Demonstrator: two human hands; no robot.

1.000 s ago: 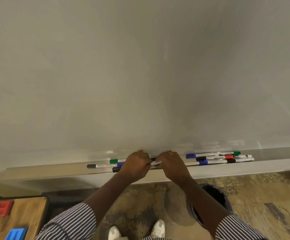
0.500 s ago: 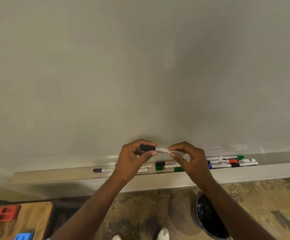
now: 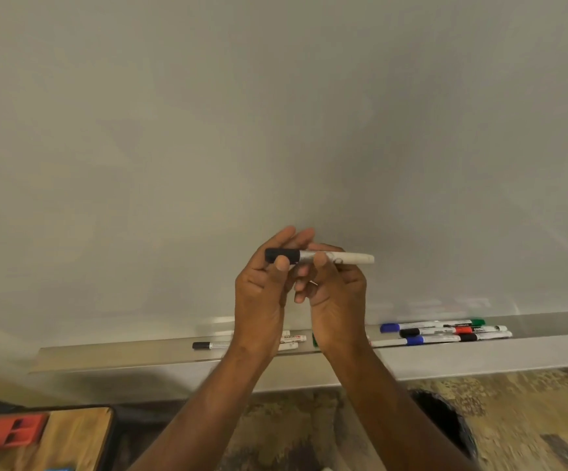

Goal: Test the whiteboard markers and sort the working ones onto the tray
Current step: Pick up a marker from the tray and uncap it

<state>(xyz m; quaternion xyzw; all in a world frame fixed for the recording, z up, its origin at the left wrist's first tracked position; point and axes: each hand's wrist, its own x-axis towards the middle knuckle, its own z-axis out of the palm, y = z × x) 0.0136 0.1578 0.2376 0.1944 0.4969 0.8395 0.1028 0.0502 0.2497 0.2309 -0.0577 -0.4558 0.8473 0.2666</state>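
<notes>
I hold a black-capped marker [image 3: 347, 257] level in front of the blank whiteboard [image 3: 276, 113]. My left hand [image 3: 262, 294] pinches its black cap at the left end. My right hand [image 3: 337, 294] grips the white barrel, whose right end sticks out past my fingers. The cap still sits on the barrel. Below my hands runs the grey marker tray [image 3: 123, 355]. A black-capped marker [image 3: 209, 345] lies on it at the left, with white barrels beside my left wrist. Several blue, black, red and green markers [image 3: 445, 331] lie clustered at the right.
A wooden table corner [image 3: 72, 436] at the lower left carries a red holder [image 3: 7, 433] and a blue item at the frame edge. A dark round bin [image 3: 445, 423] stands on the patterned carpet [image 3: 530, 419] to the right of my right forearm.
Both hands rose from the tray to in front of the board, carrying one black-capped marker. They now hold it higher and closer together than half a second ago.
</notes>
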